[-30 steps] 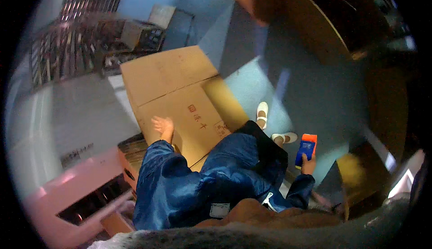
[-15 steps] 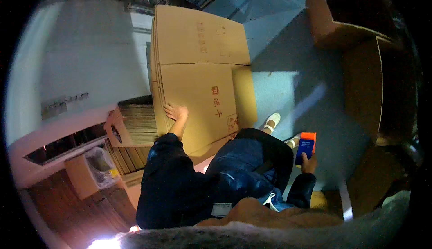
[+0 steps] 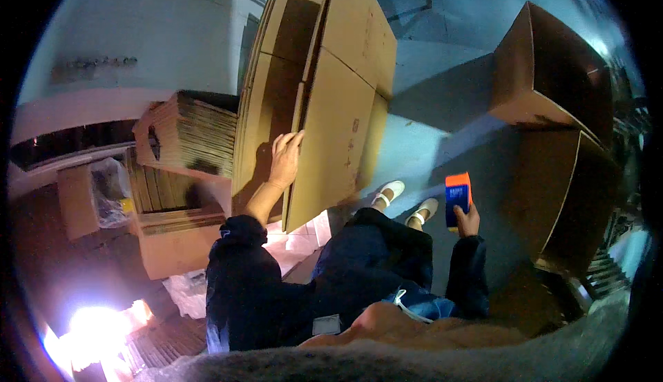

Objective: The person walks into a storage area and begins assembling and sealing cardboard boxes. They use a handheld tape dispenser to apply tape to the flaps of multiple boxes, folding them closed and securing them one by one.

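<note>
My left hand (image 3: 283,161) has its fingers hooked over the edge of a flattened cardboard box (image 3: 338,71), which is tilted up on edge. Behind it, more flattened boxes (image 3: 271,71) lean in a stack, with a gap between them and the held one. My right hand (image 3: 467,220) grips a small blue-and-orange block-shaped thing (image 3: 457,199) around its lower end, thumb on the blue face. What exactly this thing is I cannot make out. It is well apart from the cardboard.
Two large open cartons (image 3: 514,81) stand on the right. To the left lie bundled cardboard sheets (image 3: 200,130) and a small carton with a clear plastic bag (image 3: 107,188). My feet in white shoes (image 3: 394,190) are on the grey floor. A bright light (image 3: 97,330) glares at lower left.
The front flattened box has swung away from the stack, my left hand going from flat on its face to gripping its edge. My right hand still holds the blue-and-orange thing, slightly higher in view.
</note>
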`<state>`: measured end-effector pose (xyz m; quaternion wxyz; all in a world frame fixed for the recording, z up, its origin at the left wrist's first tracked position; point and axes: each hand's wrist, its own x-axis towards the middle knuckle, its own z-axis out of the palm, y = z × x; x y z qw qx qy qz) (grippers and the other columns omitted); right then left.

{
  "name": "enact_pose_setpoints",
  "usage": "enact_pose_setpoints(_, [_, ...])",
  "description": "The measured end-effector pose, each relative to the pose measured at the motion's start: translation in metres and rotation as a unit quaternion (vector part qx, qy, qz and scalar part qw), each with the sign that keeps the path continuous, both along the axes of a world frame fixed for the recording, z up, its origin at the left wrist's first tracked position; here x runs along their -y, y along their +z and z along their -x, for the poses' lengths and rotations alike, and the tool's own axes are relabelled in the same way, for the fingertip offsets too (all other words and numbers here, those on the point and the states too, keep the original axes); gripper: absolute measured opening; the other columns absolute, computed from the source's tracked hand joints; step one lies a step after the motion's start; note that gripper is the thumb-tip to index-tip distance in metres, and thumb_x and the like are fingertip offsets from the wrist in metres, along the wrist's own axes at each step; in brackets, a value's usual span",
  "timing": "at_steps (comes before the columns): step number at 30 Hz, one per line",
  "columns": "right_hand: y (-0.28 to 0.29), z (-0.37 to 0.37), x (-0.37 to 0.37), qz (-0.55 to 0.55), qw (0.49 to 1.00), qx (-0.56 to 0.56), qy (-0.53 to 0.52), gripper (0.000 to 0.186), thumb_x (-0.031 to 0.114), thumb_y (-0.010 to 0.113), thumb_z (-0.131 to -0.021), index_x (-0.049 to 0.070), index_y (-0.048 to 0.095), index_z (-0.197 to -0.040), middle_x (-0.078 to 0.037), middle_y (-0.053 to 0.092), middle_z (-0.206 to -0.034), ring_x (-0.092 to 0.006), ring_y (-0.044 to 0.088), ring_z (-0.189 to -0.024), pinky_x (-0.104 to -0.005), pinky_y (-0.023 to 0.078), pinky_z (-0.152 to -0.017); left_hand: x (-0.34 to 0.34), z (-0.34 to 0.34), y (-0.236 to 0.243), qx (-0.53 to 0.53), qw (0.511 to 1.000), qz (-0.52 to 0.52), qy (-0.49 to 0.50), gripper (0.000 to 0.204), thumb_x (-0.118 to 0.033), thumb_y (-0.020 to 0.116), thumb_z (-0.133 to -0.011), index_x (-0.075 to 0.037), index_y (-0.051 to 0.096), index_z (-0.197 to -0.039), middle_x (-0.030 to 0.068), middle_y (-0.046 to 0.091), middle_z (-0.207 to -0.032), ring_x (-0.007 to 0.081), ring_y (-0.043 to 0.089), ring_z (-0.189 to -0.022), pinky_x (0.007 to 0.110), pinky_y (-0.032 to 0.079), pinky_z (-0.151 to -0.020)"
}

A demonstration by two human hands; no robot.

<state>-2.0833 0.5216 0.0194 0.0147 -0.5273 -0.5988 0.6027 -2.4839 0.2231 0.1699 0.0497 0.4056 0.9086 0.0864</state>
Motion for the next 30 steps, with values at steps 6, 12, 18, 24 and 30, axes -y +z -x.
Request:
enact_pose_setpoints(6, [0.008, 0.096, -0.064, -0.013, 0.991, -0.06, 0.122, 0.035, 0.022, 0.065, -0.081, -0.002, 0.059, -0.105, -0.005, 0.063, -0.088, -0.0129, 0.059, -0.076, -0.0292, 0.049, -0.068, -0.02, -0.046, -0.018, 0.059, 0.992, -0.103, 0.034, 0.043, 0.0, 0.042, -0.086, -0.006, 0.045, -0.129, 0.0161, 0.047, -0.131, 0.0299, 0.035, -0.128, 0.046, 0.022, -0.109])
enact_pose_setpoints(12, [0.039, 0.231, -0.123, -0.039, 0.977, -0.196, 0.078, 0.036, 0.034, 0.065, -0.082, -0.002, 0.066, -0.086, -0.005, 0.065, -0.076, -0.0116, 0.06, -0.066, -0.0291, 0.047, -0.059, -0.022, -0.118, -0.023, 0.147, 0.987, -0.067, 0.002, 0.053, 0.005, 0.039, -0.08, -0.006, 0.044, -0.131, 0.0144, 0.04, -0.138, 0.0368, 0.032, -0.129, 0.049, 0.022, -0.108])
enact_pose_setpoints(18, [0.081, 0.344, -0.163, -0.318, 0.923, 0.11, 0.185, 0.084, 0.073, 0.037, -0.081, -0.006, 0.065, -0.076, -0.026, 0.063, -0.076, -0.0429, 0.062, -0.081, -0.0469, 0.045, -0.069, 0.016, -0.165, -0.036, 0.284, 0.946, -0.15, -0.034, 0.056, 0.002, 0.041, -0.079, -0.006, 0.04, -0.134, 0.0125, 0.038, -0.139, 0.0383, 0.032, -0.13, 0.05, 0.016, -0.112])
enact_pose_setpoints(24, [0.091, 0.351, -0.168, -0.431, 0.835, 0.113, 0.323, 0.042, 0.04, 0.035, -0.096, 0.018, 0.045, -0.129, -0.024, 0.056, -0.065, -0.0398, 0.058, -0.065, -0.0475, 0.042, -0.056, 0.061, -0.211, -0.03, 0.256, 0.956, -0.071, -0.124, 0.067, -0.003, 0.054, -0.078, -0.023, 0.035, -0.139, 0.007, 0.036, -0.142, 0.0405, 0.026, -0.134, 0.053, 0.032, -0.106])
enact_pose_setpoints(30, [0.123, 0.296, -0.166, -0.285, 0.936, 0.093, 0.184, 0.084, 0.075, 0.042, -0.078, -0.007, 0.063, -0.079, -0.022, 0.056, -0.064, -0.036, 0.057, -0.066, -0.0474, 0.041, -0.064, 0.08, -0.216, -0.037, 0.279, 0.944, -0.08, -0.157, 0.062, 0.0, 0.052, -0.08, -0.02, 0.038, -0.137, 0.0091, 0.04, -0.139, 0.0421, 0.027, -0.132, 0.052, 0.03, -0.106])
